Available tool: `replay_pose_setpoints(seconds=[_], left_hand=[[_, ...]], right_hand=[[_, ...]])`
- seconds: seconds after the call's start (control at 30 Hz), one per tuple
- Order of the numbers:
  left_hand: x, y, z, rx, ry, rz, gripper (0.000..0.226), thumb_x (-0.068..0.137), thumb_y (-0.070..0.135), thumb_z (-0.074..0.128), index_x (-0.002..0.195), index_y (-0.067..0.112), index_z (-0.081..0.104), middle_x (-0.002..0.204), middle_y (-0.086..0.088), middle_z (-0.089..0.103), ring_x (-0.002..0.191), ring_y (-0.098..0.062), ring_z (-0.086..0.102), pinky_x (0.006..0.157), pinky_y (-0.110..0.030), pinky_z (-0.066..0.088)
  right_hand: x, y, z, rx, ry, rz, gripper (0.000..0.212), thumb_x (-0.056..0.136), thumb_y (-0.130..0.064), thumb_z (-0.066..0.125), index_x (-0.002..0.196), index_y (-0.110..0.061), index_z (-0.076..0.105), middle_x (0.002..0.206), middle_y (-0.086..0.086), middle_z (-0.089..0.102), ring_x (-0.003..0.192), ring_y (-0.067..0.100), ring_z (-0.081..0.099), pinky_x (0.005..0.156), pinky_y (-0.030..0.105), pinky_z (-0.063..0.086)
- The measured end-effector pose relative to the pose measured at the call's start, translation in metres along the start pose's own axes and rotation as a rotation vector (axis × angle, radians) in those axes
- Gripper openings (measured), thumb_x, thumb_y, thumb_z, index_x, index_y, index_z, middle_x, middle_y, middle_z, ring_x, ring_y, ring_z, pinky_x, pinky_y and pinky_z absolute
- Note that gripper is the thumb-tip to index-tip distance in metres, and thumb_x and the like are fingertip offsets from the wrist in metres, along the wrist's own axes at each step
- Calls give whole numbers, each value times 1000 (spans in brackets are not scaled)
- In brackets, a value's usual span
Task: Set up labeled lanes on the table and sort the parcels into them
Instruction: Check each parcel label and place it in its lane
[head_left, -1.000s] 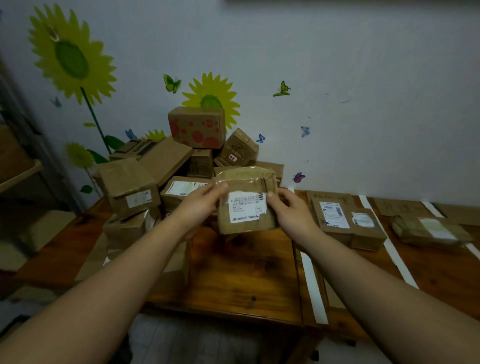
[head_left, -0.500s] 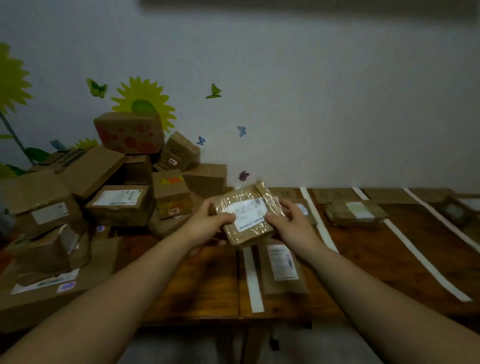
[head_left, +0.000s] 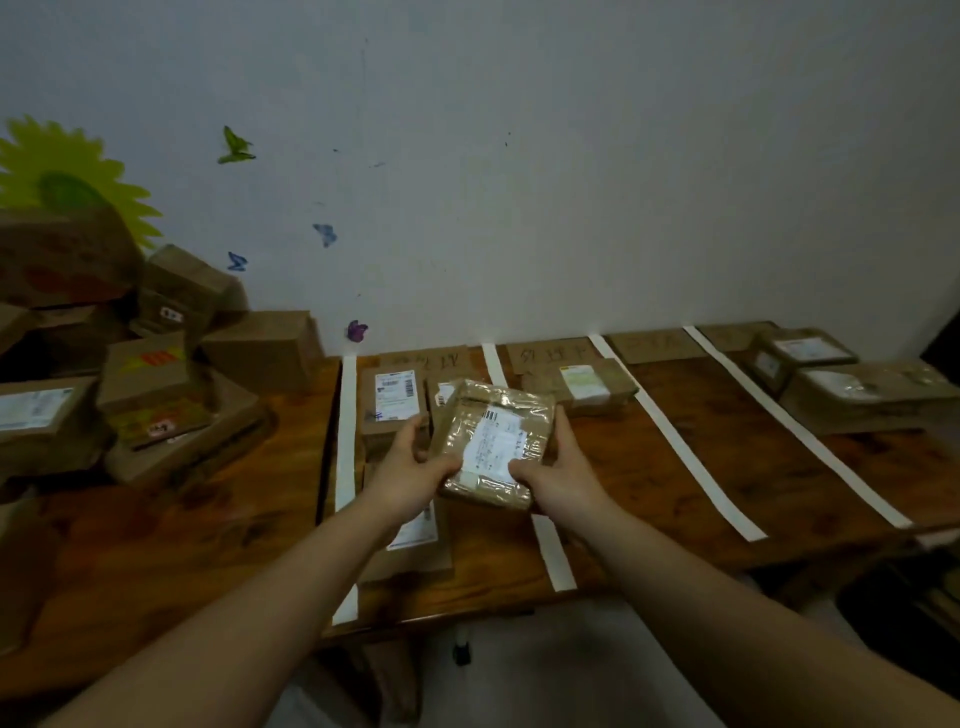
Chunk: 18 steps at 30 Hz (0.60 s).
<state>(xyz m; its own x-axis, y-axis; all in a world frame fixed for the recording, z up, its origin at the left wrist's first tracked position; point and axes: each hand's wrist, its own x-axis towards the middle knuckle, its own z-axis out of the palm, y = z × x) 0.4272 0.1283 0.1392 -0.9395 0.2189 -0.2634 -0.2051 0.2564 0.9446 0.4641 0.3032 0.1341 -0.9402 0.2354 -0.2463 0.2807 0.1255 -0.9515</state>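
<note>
I hold a flat brown parcel (head_left: 496, 441), wrapped in clear tape with a white label, above the wooden table (head_left: 727, 457). My left hand (head_left: 410, 462) grips its left edge and my right hand (head_left: 556, 467) grips its right near corner. It hovers over the white tape strip (head_left: 550, 551) between the first two lanes. Under it in the first lane lie a labeled parcel (head_left: 392, 405) and a flat envelope (head_left: 415, 551). Brown cardboard lane labels (head_left: 550, 356) with handwriting line the wall edge.
A heap of unsorted cardboard boxes (head_left: 156, 384) covers the left table. A parcel (head_left: 582, 387) lies in the second lane, and two more parcels (head_left: 862, 389) sit at the far right. Further white strips (head_left: 691, 452) divide the lanes. The table's front edge is near me.
The view has swung right, away from the box heap toward the lanes. Both hands carried the parcel rightward and lower, and it is tilted flatter over the first lane divider.
</note>
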Motion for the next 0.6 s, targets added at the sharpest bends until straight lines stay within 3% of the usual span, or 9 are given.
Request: replay_pose_setpoints(seconds=[0.07, 0.2, 0.33, 0.47, 0.6], left_hand=[[7, -6, 1, 19, -29, -12, 60, 87, 16, 63, 138, 32, 34, 124, -6, 58, 99, -18, 62, 81, -32, 55], [26, -14, -5, 55, -46, -42, 64, 86, 14, 65, 141, 23, 33, 130, -5, 54, 102, -19, 61, 85, -34, 54], [53, -11, -1, 13, -119, -26, 68, 87, 10, 64, 143, 25, 28, 132, -4, 51, 97, -15, 62, 75, -27, 55], [72, -11, 23, 75, -145, -18, 76, 85, 7, 65, 146, 26, 24, 135, -7, 49, 109, -18, 55, 85, -31, 52], [94, -12, 55, 144, -197, -35, 83, 83, 15, 69, 148, 30, 20, 145, -3, 39, 128, -23, 43, 91, -31, 44]], right_hand=[[11, 7, 4, -79, 27, -22, 91, 83, -11, 65, 144, -53, 12, 144, 2, 39, 120, 27, 52, 86, 45, 55], [34, 21, 13, -92, 11, -38, 87, 84, -14, 64, 142, -55, 16, 146, 2, 39, 120, 25, 53, 83, 45, 57], [50, 21, 6, -72, 62, -10, 78, 88, -11, 60, 145, -47, 21, 147, 2, 40, 125, 26, 51, 87, 46, 56], [64, 22, -16, -86, 104, 7, 65, 93, -7, 54, 148, -30, 26, 139, 2, 50, 119, 23, 56, 76, 28, 55], [88, 32, -44, -98, 143, 66, 60, 95, -13, 53, 147, -28, 28, 134, 3, 53, 108, 19, 61, 78, 34, 57]])
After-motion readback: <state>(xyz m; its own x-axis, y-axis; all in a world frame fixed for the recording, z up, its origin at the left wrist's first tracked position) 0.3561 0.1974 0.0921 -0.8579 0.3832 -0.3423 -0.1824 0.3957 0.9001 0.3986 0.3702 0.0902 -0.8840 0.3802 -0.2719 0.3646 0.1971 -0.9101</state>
